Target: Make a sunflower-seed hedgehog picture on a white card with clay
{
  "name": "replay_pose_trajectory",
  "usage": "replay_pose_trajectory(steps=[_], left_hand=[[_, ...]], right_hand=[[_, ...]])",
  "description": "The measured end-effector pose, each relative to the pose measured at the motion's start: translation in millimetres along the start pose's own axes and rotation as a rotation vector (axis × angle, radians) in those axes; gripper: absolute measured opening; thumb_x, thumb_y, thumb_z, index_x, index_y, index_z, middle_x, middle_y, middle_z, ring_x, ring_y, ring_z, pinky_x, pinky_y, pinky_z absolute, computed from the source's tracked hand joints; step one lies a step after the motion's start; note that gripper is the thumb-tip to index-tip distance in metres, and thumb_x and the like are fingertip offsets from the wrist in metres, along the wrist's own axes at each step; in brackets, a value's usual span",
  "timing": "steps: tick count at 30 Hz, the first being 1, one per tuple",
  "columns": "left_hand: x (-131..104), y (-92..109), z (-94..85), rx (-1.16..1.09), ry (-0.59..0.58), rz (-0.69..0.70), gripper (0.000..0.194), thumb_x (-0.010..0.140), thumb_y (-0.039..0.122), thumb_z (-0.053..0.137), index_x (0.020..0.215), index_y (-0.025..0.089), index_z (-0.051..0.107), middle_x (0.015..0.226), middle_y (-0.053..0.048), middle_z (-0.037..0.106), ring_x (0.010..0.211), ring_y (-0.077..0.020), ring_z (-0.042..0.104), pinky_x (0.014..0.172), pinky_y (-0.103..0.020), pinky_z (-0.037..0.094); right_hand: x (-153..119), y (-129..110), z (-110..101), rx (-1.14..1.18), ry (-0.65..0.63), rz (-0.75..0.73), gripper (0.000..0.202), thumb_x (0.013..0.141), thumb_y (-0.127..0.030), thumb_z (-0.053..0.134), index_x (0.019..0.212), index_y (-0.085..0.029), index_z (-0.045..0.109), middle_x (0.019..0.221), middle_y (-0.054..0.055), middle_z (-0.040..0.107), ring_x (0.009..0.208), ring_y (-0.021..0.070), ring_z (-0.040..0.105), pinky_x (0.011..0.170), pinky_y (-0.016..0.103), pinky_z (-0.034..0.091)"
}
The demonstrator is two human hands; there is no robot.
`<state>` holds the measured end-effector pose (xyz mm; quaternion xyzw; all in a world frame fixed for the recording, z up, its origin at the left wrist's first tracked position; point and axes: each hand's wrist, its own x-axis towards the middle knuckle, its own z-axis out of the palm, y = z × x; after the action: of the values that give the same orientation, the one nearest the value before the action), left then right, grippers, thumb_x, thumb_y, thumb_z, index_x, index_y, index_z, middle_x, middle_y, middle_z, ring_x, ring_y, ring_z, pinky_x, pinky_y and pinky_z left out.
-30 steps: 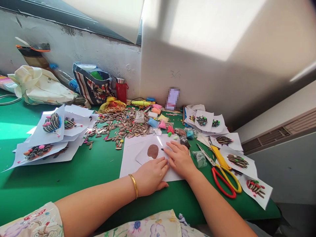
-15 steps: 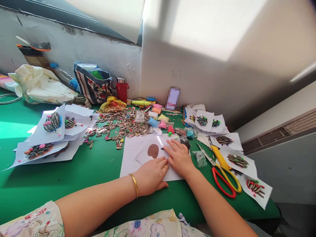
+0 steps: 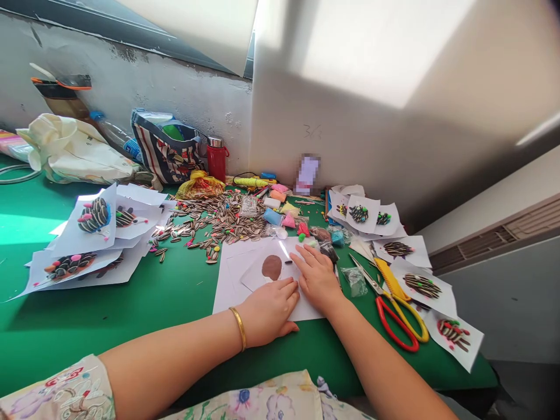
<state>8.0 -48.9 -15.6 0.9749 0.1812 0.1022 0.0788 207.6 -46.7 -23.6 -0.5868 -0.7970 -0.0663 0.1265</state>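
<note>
My left hand [image 3: 270, 312] lies with fingers stretched over the lower edge of a small white paper, open. A flat brown clay oval [image 3: 272, 267] sits on that paper, just beyond my left fingers. My right hand [image 3: 318, 281] rests open, fingers spread, on the right part of the white sheet [image 3: 227, 294] beneath. Beside its fingertips is a small dark elongated piece [image 3: 288, 262], too small to name surely. My left fingertips are close to the right hand's thumb side. What lies beneath both palms is hidden.
Loose sunflower seeds [image 3: 227, 217] spread behind the sheet, with packets of coloured clay [image 3: 273, 216] beside them. Open scissors [image 3: 394, 306] and a yellow cutter [image 3: 391, 277] lie right. Seed-decorated paper pieces [image 3: 422, 286] line the right edge; more papers [image 3: 94, 219] stand left.
My right fingers have shifted slightly, and the small dark piece shows more fully beside them. My left hand stays in place.
</note>
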Motion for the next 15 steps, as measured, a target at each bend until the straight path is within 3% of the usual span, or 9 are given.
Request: replay_pose_trajectory(steps=[4,9,15], left_hand=[[0.4,0.1,-0.4,-0.036,0.01,-0.008,0.069,0.081,0.048,0.07,0.131,0.003,0.054,0.135,-0.024,0.057,0.131,-0.0363,0.049,0.106,-0.045,0.045],[1.2,1.0,-3.0,-0.056,0.012,-0.007,0.067,0.08,0.047,0.072,0.129,0.003,0.055,0.132,-0.024,0.058,0.131,-0.0365,0.049,0.107,-0.046,0.044],[0.2,0.1,-0.4,-0.037,0.009,-0.01,0.067,0.082,0.048,0.069,0.13,0.003,0.055,0.135,-0.024,0.057,0.13,-0.036,0.05,0.106,-0.045,0.044]], right_hand=[[-0.1,-1.4,-1.0,0.005,-0.033,-0.017,0.057,0.084,-0.011,0.052,0.136,-0.031,0.057,0.152,0.003,0.045,0.14,0.028,0.037,0.105,0.046,0.033],[-0.2,-2.5,-2.1,0.049,-0.03,-0.036,0.044,0.085,-0.012,0.053,0.12,-0.034,0.069,0.148,0.0,0.05,0.139,0.0271,0.038,0.105,0.047,0.033],[1.3,-2.0,-1.4,0.051,-0.085,0.006,0.059,0.082,-0.008,0.05,0.137,-0.03,0.057,0.151,0.003,0.046,0.14,0.0271,0.036,0.106,0.046,0.035]])
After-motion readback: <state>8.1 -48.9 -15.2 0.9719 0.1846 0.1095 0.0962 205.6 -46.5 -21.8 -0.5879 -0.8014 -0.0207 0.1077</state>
